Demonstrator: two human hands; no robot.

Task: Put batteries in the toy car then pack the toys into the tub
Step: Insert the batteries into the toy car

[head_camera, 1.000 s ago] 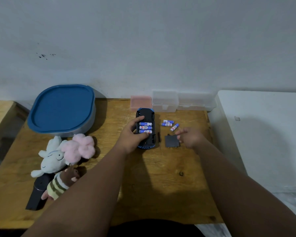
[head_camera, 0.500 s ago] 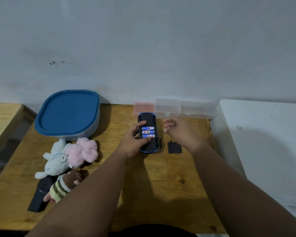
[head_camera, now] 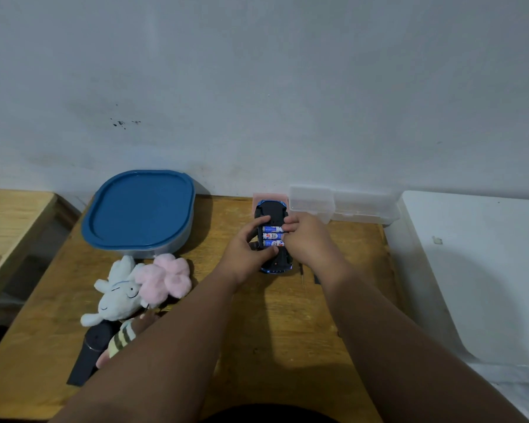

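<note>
On the wooden surface [head_camera: 287, 331], a lidded blue tub [head_camera: 138, 209] sits far left, with plush toys [head_camera: 119, 297] just in front of it. At centre the toy car [head_camera: 272, 210] lies upside down, batteries [head_camera: 272, 243] showing in its bay. The left hand [head_camera: 245, 254] has its grip closed around the car's sides. The right hand [head_camera: 309, 242] pinches the end of the top battery [head_camera: 272, 229] with curled fingers [head_camera: 290, 228]. The car looks light, rigid and smooth, so it is probably best held by its flanks.
</note>
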